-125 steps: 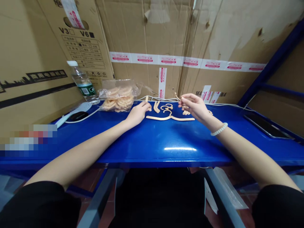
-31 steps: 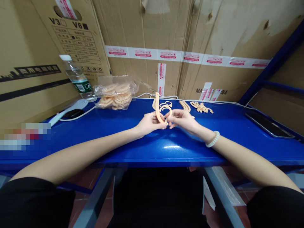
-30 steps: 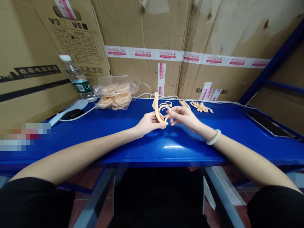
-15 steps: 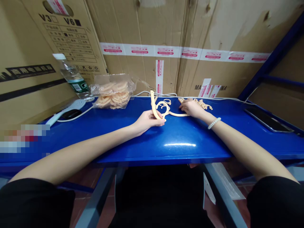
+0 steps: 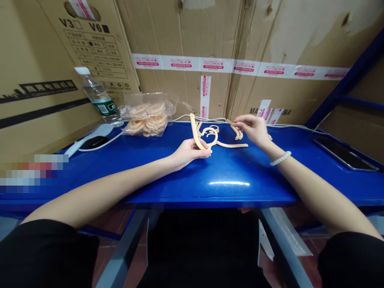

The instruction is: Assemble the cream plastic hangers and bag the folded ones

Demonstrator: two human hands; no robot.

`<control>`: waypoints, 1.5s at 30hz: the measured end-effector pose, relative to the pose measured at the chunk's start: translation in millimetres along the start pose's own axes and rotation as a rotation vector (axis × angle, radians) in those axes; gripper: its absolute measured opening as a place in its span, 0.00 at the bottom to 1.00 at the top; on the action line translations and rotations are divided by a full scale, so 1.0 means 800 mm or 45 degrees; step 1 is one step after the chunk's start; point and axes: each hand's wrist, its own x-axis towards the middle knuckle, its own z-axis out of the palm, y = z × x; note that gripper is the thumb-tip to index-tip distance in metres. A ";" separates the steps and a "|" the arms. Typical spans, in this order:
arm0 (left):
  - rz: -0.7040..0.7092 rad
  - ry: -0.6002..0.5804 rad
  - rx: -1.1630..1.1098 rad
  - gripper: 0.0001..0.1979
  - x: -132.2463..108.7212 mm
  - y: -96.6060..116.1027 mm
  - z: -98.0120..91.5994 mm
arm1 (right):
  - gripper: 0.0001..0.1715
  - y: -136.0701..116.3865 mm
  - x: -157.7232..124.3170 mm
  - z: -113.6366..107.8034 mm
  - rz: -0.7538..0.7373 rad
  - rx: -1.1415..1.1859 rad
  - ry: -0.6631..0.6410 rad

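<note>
My left hand (image 5: 192, 154) is closed around a cream plastic hanger arm (image 5: 195, 130), which stands upward from the fingers in a curve. Behind it, cream hanger pieces (image 5: 212, 136) with round hooks lie on the blue table, and one long arm (image 5: 232, 145) stretches to the right. My right hand (image 5: 253, 129) is raised above the table with its fingers pinched on a thin cream hanger piece (image 5: 230, 121), mostly hidden by the fingers. Below and left of that hand lie several curved cream pieces (image 5: 238, 134); others are partly hidden behind it.
A clear bag of cream parts (image 5: 147, 120) sits at the back left, near a water bottle (image 5: 100, 98), a light-blue brush-like tool (image 5: 90, 138) and a black mouse (image 5: 95, 142). A phone (image 5: 345, 153) lies at the right. Cardboard (image 5: 180, 36) walls the back, with a white cable (image 5: 285, 126) along it.
My right hand has lifted from the pile and moved slightly right, with a thin cream piece in its fingers. My left hand keeps its hold. The view has shifted slightly.
</note>
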 end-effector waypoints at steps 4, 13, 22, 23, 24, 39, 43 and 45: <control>0.035 -0.023 0.018 0.18 0.001 -0.003 -0.002 | 0.11 -0.041 -0.008 -0.005 0.205 0.594 0.196; 0.066 -0.038 0.069 0.19 0.001 0.000 -0.001 | 0.16 -0.065 -0.038 0.027 0.582 1.012 0.039; 0.053 -0.042 0.084 0.18 0.001 0.000 -0.001 | 0.18 -0.071 -0.051 0.042 0.658 0.989 0.009; 0.049 -0.041 0.081 0.18 0.001 0.000 -0.001 | 0.18 -0.070 -0.051 0.042 0.650 0.979 0.021; 0.047 -0.042 0.082 0.18 0.001 0.000 0.000 | 0.20 -0.069 -0.051 0.041 0.645 0.975 0.035; 0.184 -0.126 0.144 0.12 0.007 -0.006 -0.007 | 0.17 -0.066 -0.054 0.053 0.716 1.049 -0.321; 0.169 -0.122 0.150 0.12 0.007 -0.007 -0.008 | 0.20 -0.065 -0.053 0.053 0.531 0.966 -0.418; 0.143 -0.099 0.152 0.12 0.006 -0.006 -0.007 | 0.19 -0.065 -0.053 0.052 0.448 0.916 -0.468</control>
